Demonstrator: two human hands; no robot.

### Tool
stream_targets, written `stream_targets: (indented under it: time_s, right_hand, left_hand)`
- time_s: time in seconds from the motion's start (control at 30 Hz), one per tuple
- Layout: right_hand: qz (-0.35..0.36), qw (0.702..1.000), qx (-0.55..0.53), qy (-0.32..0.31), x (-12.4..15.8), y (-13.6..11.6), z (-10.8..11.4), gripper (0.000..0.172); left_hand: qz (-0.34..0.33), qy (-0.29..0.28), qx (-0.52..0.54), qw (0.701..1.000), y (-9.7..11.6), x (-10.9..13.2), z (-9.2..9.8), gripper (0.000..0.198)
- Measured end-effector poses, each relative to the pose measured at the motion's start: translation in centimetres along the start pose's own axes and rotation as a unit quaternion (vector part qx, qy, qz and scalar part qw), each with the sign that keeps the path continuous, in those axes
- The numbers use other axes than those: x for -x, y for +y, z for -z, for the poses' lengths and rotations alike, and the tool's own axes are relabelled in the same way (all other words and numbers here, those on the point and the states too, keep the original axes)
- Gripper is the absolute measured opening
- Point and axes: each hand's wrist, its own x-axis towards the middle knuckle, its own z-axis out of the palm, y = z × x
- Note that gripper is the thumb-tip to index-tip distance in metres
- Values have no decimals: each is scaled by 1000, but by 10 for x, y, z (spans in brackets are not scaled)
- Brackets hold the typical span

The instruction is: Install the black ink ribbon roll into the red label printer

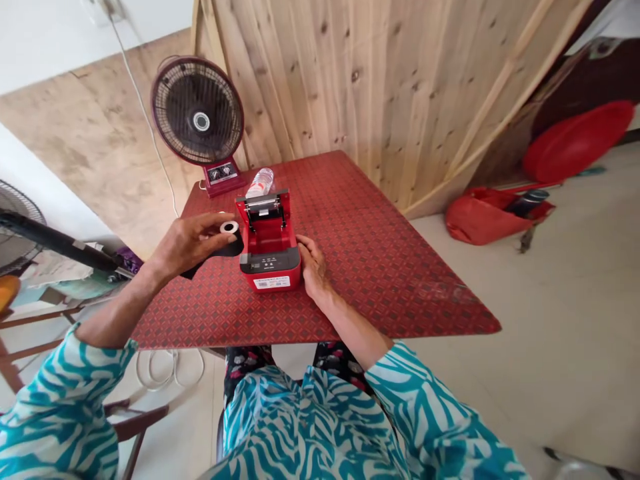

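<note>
A small red and black label printer stands on the table with its lid tipped up and back, so its red inner bay shows. My left hand pinches a black roll with a white core just left of the printer, outside the bay. A black strip, perhaps the roll's loose end, shows below that hand. Against the printer's right side, my right hand is closed around the casing's edge; some of its fingertips are hidden behind it.
The table has a red patterned cover. A dark red fan-shaped heater stands at its back left, with a clear plastic bottle behind the printer. A wooden wall rises beyond. On the floor at right lies a red bag.
</note>
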Motion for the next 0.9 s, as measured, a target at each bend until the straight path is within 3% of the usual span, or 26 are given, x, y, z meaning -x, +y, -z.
stream_targets:
  time_s: [0.1, 0.2, 0.27, 0.37, 0.43, 0.53, 0.63, 0.73, 0.77, 0.9]
  right_hand:
    - [-11, 1000, 2, 28, 1, -11, -1, 34]
    - [72, 997, 12, 35, 9, -45, -2, 33]
    - [139, 989, 22, -39, 18, -75, -3, 31]
    - [183, 957, 57, -219, 33, -115, -7, 42]
    - [161, 946, 61, -274, 40, -128, -10, 41]
    - [113, 943, 43, -310, 44, -128, -12, 37]
    - [47, 949, -17, -312, 44, -120, -11, 38]
    - [16, 960, -84, -268, 39, -116, -13, 35]
    - [20, 963, -95, -251, 38, -116, -14, 35]
    - [60, 971, -90, -213, 36, -114, -22, 43]
  left_hand:
    - [-15, -51, -46, 998, 14, -16, -8, 26]
    - [0, -85, 24, 996, 26, -20, -13, 29]
    - [20, -101, 94, 990, 32, -17, -15, 32]
    - [40, -134, 153, 978, 40, -10, -20, 33]
    - [45, -160, 164, 972, 44, -6, -23, 35]
    - [51, -191, 157, 968, 45, -5, -21, 36]
    - [73, -178, 204, 960, 30, -4, -17, 47]
    - [85, -71, 242, 964, 4, 5, -20, 53]
    - [74, -61, 218, 971, -2, 11, -22, 50]
    - [73, -95, 204, 972, 1, 35, -38, 55]
